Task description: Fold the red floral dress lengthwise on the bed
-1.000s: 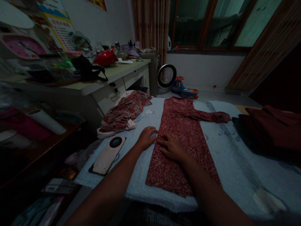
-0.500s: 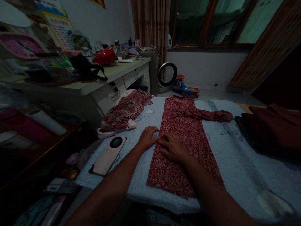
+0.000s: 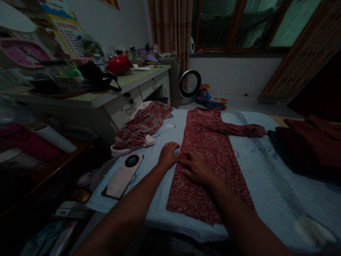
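Note:
A red garment point(image 3: 205, 142) with a fine pale pattern lies lengthwise on a light blue cloth point(image 3: 269, 185). It is folded narrow, and one sleeve point(image 3: 243, 130) stretches out to the right. At the garment's left edge is my left hand point(image 3: 169, 155), thumb apart from its curved fingers, with the thumb tip touching or nearly touching the fabric. My right hand point(image 3: 196, 168) rests on the garment, palm down and fingers spread, its fingertips close to my left thumb. Neither hand grips anything.
A phone point(image 3: 123, 176) lies left of my left forearm. Beyond it is a crumpled patterned garment point(image 3: 145, 124). Dark folded clothes point(image 3: 314, 145) are stacked at the right. A cluttered desk point(image 3: 106, 96) stands left; a washing machine's round door point(image 3: 189, 84) hangs open behind, beside a ride-on toy point(image 3: 210, 99).
Both hands stay at almost the same spot on the garment. The camera view has shifted very slightly; nothing has been taken hold of or let go.

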{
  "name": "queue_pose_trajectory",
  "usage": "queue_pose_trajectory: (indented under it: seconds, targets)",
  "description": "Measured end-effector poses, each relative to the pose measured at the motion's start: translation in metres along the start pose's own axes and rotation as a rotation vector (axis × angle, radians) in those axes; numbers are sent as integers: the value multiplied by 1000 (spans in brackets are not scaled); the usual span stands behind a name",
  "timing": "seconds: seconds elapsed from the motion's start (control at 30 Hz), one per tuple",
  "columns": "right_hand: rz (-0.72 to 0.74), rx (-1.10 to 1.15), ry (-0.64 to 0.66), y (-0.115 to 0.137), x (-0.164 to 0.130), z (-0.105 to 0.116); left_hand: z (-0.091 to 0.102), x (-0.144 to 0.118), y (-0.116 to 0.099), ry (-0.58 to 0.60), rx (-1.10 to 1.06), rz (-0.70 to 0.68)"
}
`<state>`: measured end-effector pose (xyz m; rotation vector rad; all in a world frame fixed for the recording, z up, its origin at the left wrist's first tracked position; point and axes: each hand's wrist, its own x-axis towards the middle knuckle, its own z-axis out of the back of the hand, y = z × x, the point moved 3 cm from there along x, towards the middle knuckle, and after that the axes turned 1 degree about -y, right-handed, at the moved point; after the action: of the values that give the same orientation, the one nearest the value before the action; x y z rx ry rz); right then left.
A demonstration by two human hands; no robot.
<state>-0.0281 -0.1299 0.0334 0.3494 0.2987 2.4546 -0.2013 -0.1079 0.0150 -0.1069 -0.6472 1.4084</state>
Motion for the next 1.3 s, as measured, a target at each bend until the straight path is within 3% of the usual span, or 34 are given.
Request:
queue_pose_trajectory:
  seconds: [0.5, 0.8, 1.3]
  targets:
    - [35, 26, -74, 8, 0, 13, 0, 0, 3, 19, -16, 10]
    - [45, 5, 32, 17, 0, 7, -2, 0, 5, 21, -26, 15]
    - [146, 60, 141, 36, -6, 19, 2, -1, 2, 37, -1, 6]
